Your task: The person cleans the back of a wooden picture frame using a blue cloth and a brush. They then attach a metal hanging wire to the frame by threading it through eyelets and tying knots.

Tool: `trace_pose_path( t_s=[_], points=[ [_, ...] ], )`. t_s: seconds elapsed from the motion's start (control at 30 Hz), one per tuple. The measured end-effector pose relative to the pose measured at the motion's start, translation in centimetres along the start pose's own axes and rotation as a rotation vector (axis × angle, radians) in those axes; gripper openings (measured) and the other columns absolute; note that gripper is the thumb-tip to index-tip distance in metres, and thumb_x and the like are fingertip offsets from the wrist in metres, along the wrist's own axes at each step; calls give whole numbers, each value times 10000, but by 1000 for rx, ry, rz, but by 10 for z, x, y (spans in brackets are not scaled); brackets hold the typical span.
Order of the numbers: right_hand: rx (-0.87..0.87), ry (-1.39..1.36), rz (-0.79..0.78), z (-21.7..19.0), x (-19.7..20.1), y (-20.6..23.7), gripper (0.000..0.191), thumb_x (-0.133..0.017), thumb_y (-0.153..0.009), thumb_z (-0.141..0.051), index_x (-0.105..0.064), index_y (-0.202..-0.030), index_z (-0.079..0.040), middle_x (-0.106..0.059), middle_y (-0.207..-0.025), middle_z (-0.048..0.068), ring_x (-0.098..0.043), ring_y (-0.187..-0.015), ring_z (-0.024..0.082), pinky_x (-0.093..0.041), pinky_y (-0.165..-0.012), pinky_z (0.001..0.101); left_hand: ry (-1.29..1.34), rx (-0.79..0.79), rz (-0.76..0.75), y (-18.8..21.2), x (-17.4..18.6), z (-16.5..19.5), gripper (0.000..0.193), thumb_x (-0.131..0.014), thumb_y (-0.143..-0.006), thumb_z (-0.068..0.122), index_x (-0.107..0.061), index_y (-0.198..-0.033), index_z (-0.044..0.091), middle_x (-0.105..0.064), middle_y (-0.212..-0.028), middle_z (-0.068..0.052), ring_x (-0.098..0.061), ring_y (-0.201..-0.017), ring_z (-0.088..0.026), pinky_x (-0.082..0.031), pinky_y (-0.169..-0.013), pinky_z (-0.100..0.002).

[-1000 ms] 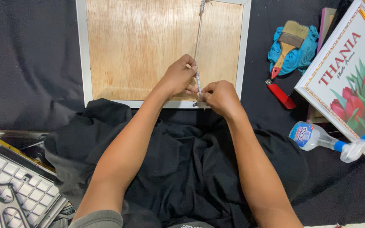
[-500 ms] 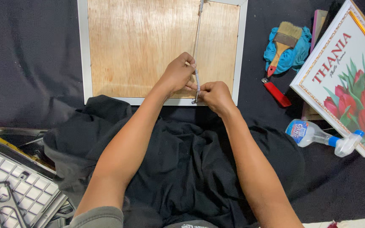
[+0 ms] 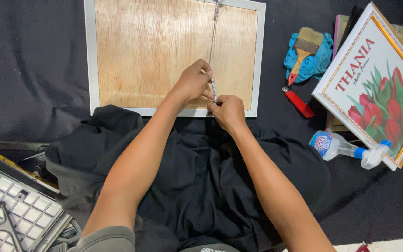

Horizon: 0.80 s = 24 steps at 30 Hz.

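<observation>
Cord (image 3: 214, 88) pinched between both hands at frame (image 3: 173, 56) bottom edge, long axis 12–6 o'clock. Left hand (image 3: 194, 84) fingers closed on cord, at 11 o'clock from right hand (image 3: 227, 111), fingers closed on lower end. Hands near touching.

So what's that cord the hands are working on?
The cord is thin, pale and twisted-looking. It runs straight down the plywood back of the white frame, from the top edge to near the bottom edge. The left hand pinches it near the lower end; the right hand holds it just below.
</observation>
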State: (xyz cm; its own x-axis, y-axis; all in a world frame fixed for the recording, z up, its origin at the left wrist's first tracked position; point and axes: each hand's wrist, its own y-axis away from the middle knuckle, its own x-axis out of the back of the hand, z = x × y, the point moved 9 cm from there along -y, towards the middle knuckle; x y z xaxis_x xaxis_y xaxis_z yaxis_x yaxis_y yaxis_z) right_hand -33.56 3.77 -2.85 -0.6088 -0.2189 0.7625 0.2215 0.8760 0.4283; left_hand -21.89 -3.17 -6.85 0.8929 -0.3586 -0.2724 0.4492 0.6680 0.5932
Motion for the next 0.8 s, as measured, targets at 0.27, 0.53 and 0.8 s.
trace_pose_path(
  t_s=[0.27,0.53,0.8],
  points=[
    [45,163,93,-11,15,15,259,-719,-873,-310,-817,-961,-87,-729,-818,215,-707,-788,396,-548,-768,454,-66,31,-18,-1,3,-4,182,-516,-1017,235,-510,-1147,107,-665,-1011,-97,-747,-631,-250,-571,-524,-360],
    [83,100,74,-3,21,13,241,-691,-866,-242,-780,-947,-33,-760,-859,156,-738,-800,305,-566,-778,391,8,47,-56,-6,-5,-8,177,-476,-1015,190,-487,-1160,89,-622,-1016,-166,-746,-625,-324,-671,-546,-449],
    [-186,-443,-34,36,8,18,171,-703,-875,-139,-734,-923,23,-733,-765,53,-678,-681,127,-531,-591,264,38,49,-48,-10,-6,-9,188,-506,-1014,190,-471,-1159,76,-620,-1027,-174,-742,-630,-345,-654,-536,-440]
  ],
)
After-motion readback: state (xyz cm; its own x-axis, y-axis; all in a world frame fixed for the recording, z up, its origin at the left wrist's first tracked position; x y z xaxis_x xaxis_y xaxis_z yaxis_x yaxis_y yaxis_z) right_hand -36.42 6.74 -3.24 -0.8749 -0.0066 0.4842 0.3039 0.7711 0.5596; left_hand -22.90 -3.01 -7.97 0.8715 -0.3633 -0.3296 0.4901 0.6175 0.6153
